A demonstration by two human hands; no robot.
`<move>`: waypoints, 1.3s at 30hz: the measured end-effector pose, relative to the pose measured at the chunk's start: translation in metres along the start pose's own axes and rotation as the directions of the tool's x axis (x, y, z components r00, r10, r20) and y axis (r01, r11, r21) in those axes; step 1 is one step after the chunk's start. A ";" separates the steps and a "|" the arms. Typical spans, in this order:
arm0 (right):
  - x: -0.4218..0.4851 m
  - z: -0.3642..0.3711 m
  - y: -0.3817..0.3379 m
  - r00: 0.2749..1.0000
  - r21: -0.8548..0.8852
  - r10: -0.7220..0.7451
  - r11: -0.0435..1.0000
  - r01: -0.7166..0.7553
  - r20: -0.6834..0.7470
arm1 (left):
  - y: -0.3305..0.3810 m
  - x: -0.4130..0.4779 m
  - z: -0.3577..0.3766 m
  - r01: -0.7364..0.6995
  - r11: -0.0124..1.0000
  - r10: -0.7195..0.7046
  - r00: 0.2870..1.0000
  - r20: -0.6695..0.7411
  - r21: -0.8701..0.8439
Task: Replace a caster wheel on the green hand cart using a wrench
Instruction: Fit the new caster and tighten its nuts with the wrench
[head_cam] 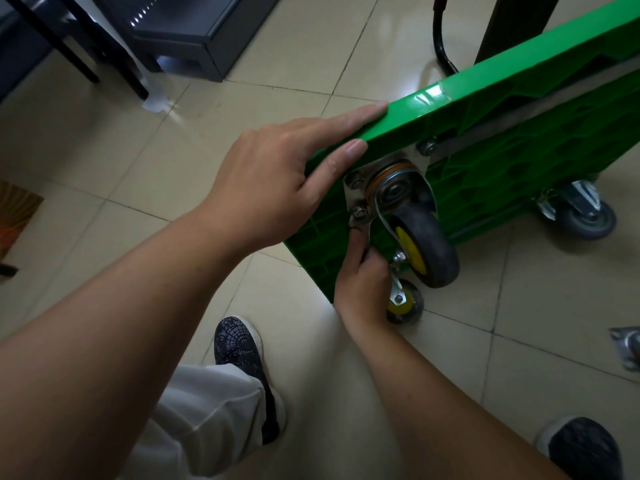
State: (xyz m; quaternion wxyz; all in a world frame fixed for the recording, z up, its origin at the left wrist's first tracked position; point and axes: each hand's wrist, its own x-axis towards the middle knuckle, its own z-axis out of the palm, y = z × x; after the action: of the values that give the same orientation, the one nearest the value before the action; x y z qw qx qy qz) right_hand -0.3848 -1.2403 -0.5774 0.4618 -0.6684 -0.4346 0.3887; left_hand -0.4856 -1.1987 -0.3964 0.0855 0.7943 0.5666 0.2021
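The green hand cart [502, 109] stands tipped on its side, its ribbed underside facing me. A black caster wheel with a yellow hub [424, 247] hangs from a metal mounting plate [356, 192] at the near corner. My left hand [277, 174] rests on the cart's upper edge, fingers straight along it. Below the plate, my right hand [363, 282] grips a small wrench [360, 226] whose head sits at a bolt on the plate. The hand hides most of the tool.
A second yellow-hub caster [405, 303] touches the tiled floor under my right hand. A grey caster [585, 213] sits further along the cart. A loose metal caster part [628, 348] lies at the right edge. Black furniture [194, 36] stands behind; my shoes [242, 351] are below.
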 end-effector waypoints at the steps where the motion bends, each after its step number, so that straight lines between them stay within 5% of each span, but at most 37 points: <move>1: -0.001 -0.001 -0.002 1.000 0.002 0.011 1.000 -0.011 -0.006 | 0.001 0.000 0.000 -0.005 1.000 0.005 1.000 -0.001 0.004; 11: -0.031 0.010 -0.058 0.925 0.439 0.378 0.824 -0.359 0.048 | 0.002 -0.001 0.004 -0.004 1.000 0.004 1.000 -0.024 0.018; 14: -0.033 0.014 -0.063 0.886 0.424 0.443 0.782 -0.456 0.137 | 0.000 0.000 0.004 -0.002 1.000 0.003 0.999 -0.035 0.023; 24: -0.033 0.009 -0.053 0.878 0.418 0.382 0.775 -0.474 0.288 | -0.001 0.000 0.001 -0.003 1.000 0.003 1.000 0.018 0.010; 28: -0.026 -0.035 0.011 0.929 -0.027 0.212 0.977 -0.214 0.303 | 0.003 0.002 -0.008 0.031 0.999 -0.027 0.992 0.125 -0.029; 30: -0.006 -0.072 0.048 0.964 -0.309 0.143 0.949 -0.069 0.224 | 0.009 0.006 -0.016 0.031 0.999 -0.034 0.985 0.168 0.020; 33: 0.054 -0.134 0.052 0.989 -0.525 0.013 0.848 0.066 0.146 | 0.025 0.025 -0.020 -0.020 0.999 0.015 0.988 0.151 0.030; 35: 0.102 -0.169 0.029 0.919 -0.674 -0.334 0.632 0.382 0.208 | 0.039 0.038 -0.012 -0.048 0.999 0.047 0.991 0.126 0.004; 37: 0.142 -0.189 -0.002 0.666 -0.729 -0.640 0.234 0.643 0.382 | 0.049 0.049 -0.001 -0.082 0.996 0.079 0.991 0.110 0.030; 39: 0.164 -0.203 -0.031 0.444 -0.688 -0.714 -0.071 0.723 0.540 | 0.057 0.059 0.009 -0.096 0.994 0.090 0.990 0.113 0.043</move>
State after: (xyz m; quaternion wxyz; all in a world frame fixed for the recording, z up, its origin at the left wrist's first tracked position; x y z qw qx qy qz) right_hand -0.1518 -1.1372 -0.5123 0.1787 -0.4593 -0.8477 -0.1963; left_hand -0.4167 -1.1626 -0.3704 0.0878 0.8316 0.5281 0.1478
